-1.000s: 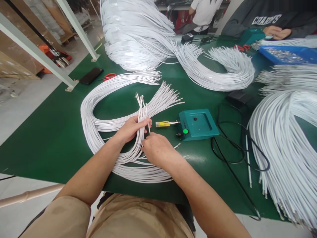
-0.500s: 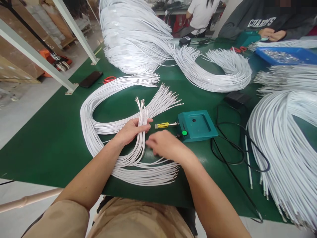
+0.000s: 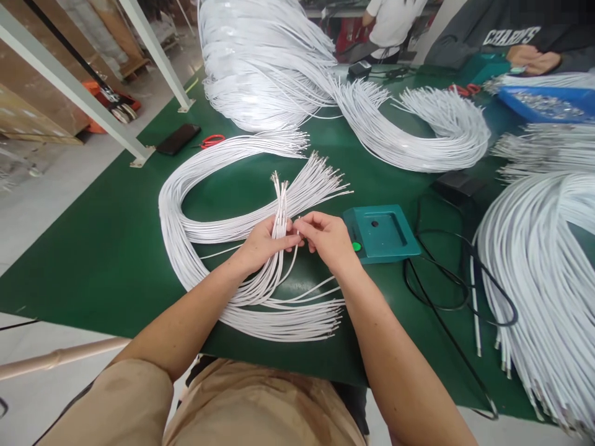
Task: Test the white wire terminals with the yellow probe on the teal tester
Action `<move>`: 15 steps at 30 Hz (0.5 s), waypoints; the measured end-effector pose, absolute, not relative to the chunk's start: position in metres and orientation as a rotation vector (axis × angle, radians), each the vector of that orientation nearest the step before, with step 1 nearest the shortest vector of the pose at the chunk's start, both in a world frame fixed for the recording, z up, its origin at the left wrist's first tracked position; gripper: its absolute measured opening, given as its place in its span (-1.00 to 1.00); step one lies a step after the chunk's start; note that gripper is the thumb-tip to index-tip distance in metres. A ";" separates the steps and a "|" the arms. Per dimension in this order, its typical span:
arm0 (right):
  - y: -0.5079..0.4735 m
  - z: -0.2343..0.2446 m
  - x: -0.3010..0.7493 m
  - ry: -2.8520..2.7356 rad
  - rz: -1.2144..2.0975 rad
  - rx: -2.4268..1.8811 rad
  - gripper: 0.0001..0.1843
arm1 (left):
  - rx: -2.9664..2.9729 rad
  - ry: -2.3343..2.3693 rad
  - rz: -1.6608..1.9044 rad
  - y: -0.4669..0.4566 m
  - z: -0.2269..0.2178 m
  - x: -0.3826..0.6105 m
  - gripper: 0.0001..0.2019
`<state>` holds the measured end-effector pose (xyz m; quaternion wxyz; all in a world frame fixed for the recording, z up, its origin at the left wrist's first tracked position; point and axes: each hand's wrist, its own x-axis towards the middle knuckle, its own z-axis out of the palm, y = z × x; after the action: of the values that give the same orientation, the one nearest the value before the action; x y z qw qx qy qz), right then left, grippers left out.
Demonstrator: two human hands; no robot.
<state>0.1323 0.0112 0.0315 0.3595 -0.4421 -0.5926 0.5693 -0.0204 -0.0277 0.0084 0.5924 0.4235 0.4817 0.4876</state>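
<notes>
My left hand (image 3: 267,243) is closed round a bunch of thin white cables (image 3: 280,214), whose tips stick up above the thumb. Close against it, my right hand (image 3: 325,238) pinches the end of a single white cable (image 3: 295,255) that curves up from below. Just right of that hand lies a teal tester box (image 3: 383,232) with a lit green button (image 3: 356,246); its left side is hidden behind the hand. A larger loop of white cables (image 3: 174,210) lies on the green table around my left hand, with loose ends (image 3: 320,319) below my right wrist.
Black cords (image 3: 446,303) trail right of the box, beside a big cable bundle (image 3: 534,260). More cable heaps (image 3: 264,68) lie behind. A phone (image 3: 179,139), red scissors (image 3: 212,141) and a blue tray (image 3: 548,104) of small parts are farther off. A co-worker's hands (image 3: 533,60) are across the table.
My right hand has moved up beside my left hand and now pinches one cable end. The view has shifted, so the table's things sit slightly farther right.
</notes>
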 end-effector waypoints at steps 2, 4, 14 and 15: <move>0.012 0.033 0.132 -1.466 1.445 -1.157 -0.73 | 0.970 1.124 1.137 -0.028 0.009 -0.020 -0.65; 0.013 0.033 0.133 -1.413 1.411 -1.174 -0.68 | 0.959 1.125 1.139 -0.027 0.010 -0.019 -0.65; 0.011 0.029 0.135 -1.669 1.330 -1.214 -0.76 | 0.965 1.158 1.114 -0.025 0.007 -0.024 -0.64; 0.011 0.029 0.136 -1.680 1.264 -1.233 -0.77 | 0.959 1.153 1.108 -0.025 0.007 -0.023 -0.63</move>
<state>0.1361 0.0114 0.0285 0.3451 -0.4748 -0.6469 0.4867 -0.0233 -0.0250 0.0071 0.5959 0.4131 0.4967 0.4770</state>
